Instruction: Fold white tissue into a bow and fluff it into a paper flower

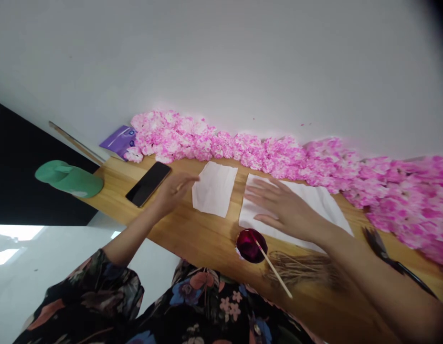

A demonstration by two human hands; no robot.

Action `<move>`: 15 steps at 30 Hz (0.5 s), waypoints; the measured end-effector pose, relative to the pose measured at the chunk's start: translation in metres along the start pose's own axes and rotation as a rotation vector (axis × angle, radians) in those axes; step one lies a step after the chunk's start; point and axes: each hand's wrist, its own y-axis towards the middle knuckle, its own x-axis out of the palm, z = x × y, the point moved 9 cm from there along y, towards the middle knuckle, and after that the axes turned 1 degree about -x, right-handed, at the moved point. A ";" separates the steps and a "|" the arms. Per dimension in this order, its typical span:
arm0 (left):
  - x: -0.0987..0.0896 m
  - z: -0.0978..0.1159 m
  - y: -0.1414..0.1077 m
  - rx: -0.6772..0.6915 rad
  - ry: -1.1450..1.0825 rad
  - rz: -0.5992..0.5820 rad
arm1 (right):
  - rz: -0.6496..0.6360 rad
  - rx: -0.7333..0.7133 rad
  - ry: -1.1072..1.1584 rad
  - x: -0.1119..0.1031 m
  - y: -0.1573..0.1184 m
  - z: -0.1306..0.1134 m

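Observation:
My left hand (pixel 174 191) hovers over the wooden table between a black phone (pixel 148 183) and a small white sheet (pixel 215 189), its fingers slightly curled and apart, with nothing seen in them. Fingers spread, my right hand (pixel 279 205) is over the left part of a larger white sheet (pixel 323 206); whether it touches the sheet is unclear. Below that hand stands a small bowl of dark red liquid (pixel 250 245) with a wooden stick (pixel 277 278) leaning out of it. Thin brown twigs (pixel 302 270) lie beside the bowl, partly blurred.
A long heap of pink and white flowers (pixel 243 148) runs along the wall. A purple packet (pixel 120 141) and a green container (pixel 71 179) are at the left. Dark-handled scissors (pixel 389 260) lie at the right, near my forearm. The table's front edge (pixel 164 243) borders my lap.

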 end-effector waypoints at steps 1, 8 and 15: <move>0.011 0.009 -0.006 0.062 0.034 -0.097 | -0.023 -0.069 0.015 0.005 0.014 -0.010; 0.048 0.012 -0.042 0.315 0.307 -0.360 | -0.151 -0.185 0.104 0.050 0.048 -0.009; -0.015 -0.008 -0.039 0.210 0.386 -0.224 | -0.109 -0.150 0.104 0.049 0.035 -0.003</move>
